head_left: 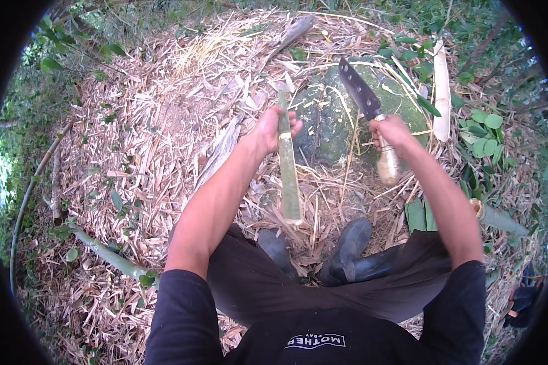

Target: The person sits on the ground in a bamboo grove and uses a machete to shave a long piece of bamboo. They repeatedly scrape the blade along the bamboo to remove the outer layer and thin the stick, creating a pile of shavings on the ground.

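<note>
My left hand [272, 129] is closed around the upper part of a split green bamboo strip [289, 176], which hangs lengthwise toward my boots. The strip has a pale node just below the fingers. In my right hand [391, 132] is a large knife [360, 91] with a broad dark blade, several holes along it, and a thick pale wooden handle. Its blade points up and to the left, apart from the bamboo. Beneath and between both hands lies a mossy green boulder [329, 137] with pale shavings scattered on it.
Dry leaves and straw cover the ground. A pale split bamboo piece [441, 91] lies right of the boulder, and a cut green bamboo pole [499, 218] is by my right elbow. Another green pole [112, 252] lies at left. My dark boots [347, 255] stand close below the strip.
</note>
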